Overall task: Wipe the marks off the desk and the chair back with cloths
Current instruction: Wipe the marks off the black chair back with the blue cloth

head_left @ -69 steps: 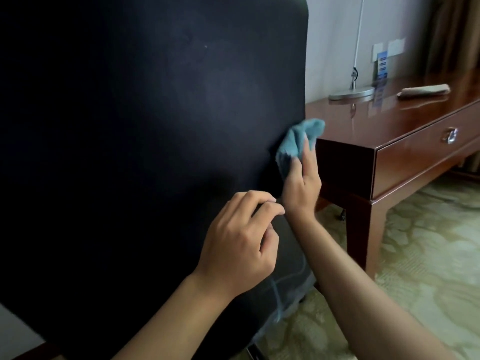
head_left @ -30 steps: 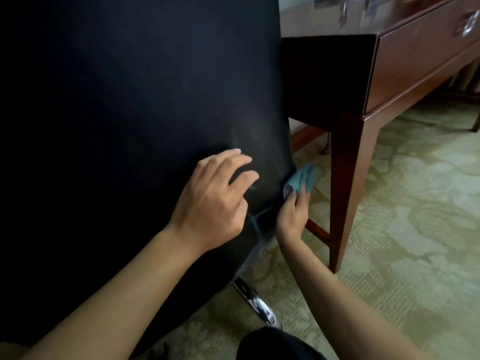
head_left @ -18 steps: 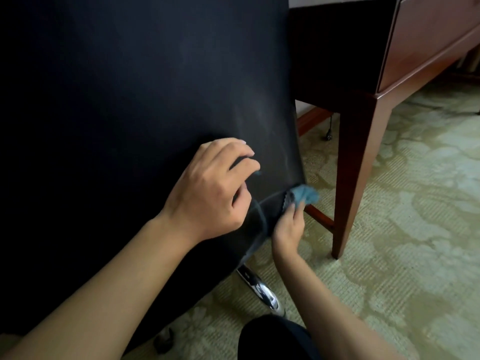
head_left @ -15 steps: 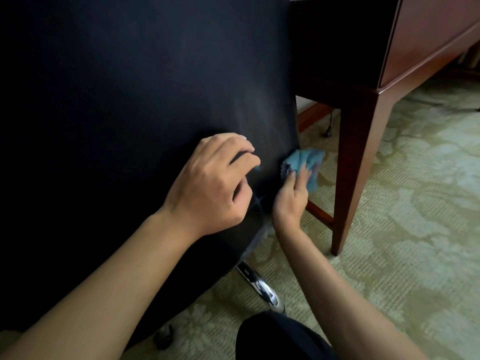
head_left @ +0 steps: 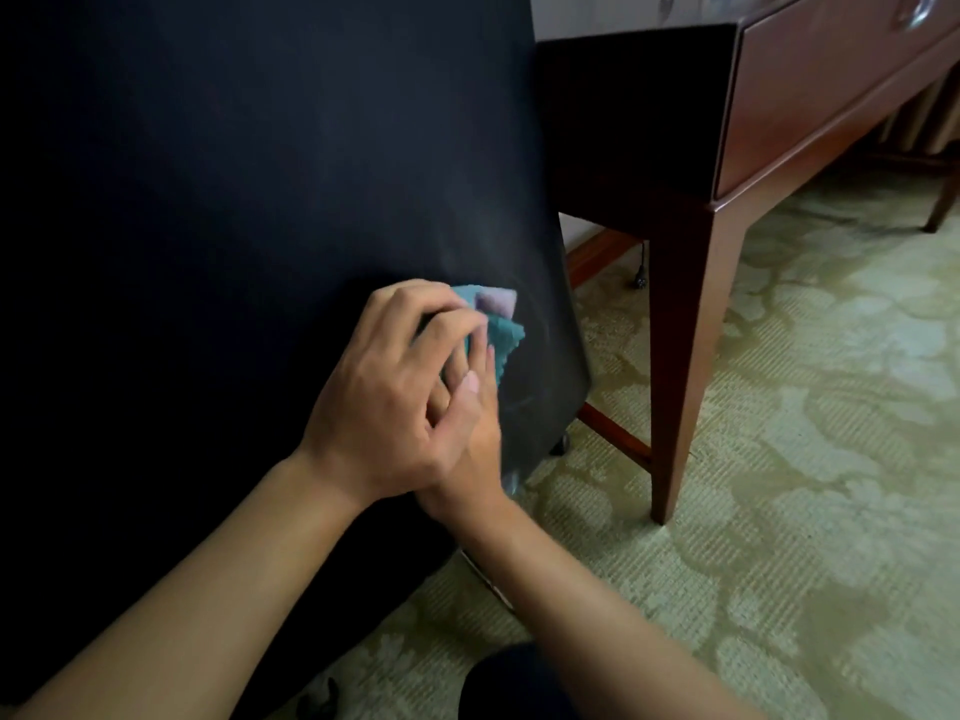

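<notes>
Pretty dim overall; chair back [head_left: 234,200] nearly pure black, right arm [head_left: 597,605] motion-blurred, wide-angle bending at edges.

Desk [head_left: 691,324] on patterned carpet [head_left: 805,459]

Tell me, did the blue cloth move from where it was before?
Yes. The blue cloth slid left, away from the chair back's right edge and the desk, under the left hand.
</notes>
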Tool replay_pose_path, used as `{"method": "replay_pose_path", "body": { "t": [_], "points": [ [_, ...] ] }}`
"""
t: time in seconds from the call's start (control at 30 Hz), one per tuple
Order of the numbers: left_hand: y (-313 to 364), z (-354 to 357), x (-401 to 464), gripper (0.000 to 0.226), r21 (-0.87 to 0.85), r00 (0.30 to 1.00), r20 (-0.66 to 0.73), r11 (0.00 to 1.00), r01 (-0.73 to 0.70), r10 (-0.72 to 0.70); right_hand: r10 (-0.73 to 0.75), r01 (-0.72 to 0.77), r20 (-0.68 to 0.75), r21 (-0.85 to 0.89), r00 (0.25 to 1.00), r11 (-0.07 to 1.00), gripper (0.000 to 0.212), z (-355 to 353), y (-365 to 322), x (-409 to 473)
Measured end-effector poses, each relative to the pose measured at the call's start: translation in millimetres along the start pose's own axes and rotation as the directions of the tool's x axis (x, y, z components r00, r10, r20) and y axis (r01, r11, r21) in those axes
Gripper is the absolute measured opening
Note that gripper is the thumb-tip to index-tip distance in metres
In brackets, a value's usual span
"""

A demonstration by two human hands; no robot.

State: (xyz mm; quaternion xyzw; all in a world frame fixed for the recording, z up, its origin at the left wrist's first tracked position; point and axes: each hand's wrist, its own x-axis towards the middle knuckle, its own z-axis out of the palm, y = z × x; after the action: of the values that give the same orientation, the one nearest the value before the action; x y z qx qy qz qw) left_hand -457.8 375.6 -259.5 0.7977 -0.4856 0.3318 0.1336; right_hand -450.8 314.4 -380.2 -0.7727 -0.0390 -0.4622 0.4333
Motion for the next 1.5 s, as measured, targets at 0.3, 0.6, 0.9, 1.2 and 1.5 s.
{"method": "replay_pose_path", "body": {
  "t": [0.3, 0.6, 0.9, 1.2, 1.5],
  "points": [
    [7.1, 0.3, 4.4, 0.035, 0.036, 0.999, 0.035, 0.999, 0.005, -0.006, 0.012, -0.017, 0.059, 0.082, 0.998, 0.997, 0.045, 3.2, -12.2, -61.7],
    [15.7, -20.2, 35.4, 0.025, 0.167, 0.989, -0.038, 0.977, -0.132, 0.140, 0.589, -0.555, -0.161, 0.211, 0.792, 0.804, 0.047, -9.1, 45.0, 10.7],
    [6.2, -21.4, 45.7, 0.025, 0.255, 0.984, -0.066, 0.956, -0.144, 0.165, 0.002, 0.004, -0.117, 0.057, 0.993, 0.998, 0.057, -14.7, 3.5, 60.1],
    [14.7, -7.8, 48.5, 0.024, 0.207, 0.990, -0.078, 0.973, -0.103, 0.121, 0.535, -0.500, -0.068, 0.274, 0.842, 0.822, 0.047, -13.0, 14.4, 10.4],
    [-4.8, 16.6, 29.1, 0.028, 0.403, 0.980, 0.097, 0.893, -0.199, 0.174, 0.812, -0.762, -0.023, 0.332, 0.583, 0.556, 0.046, -18.2, 74.0, -17.4]
  ]
}}
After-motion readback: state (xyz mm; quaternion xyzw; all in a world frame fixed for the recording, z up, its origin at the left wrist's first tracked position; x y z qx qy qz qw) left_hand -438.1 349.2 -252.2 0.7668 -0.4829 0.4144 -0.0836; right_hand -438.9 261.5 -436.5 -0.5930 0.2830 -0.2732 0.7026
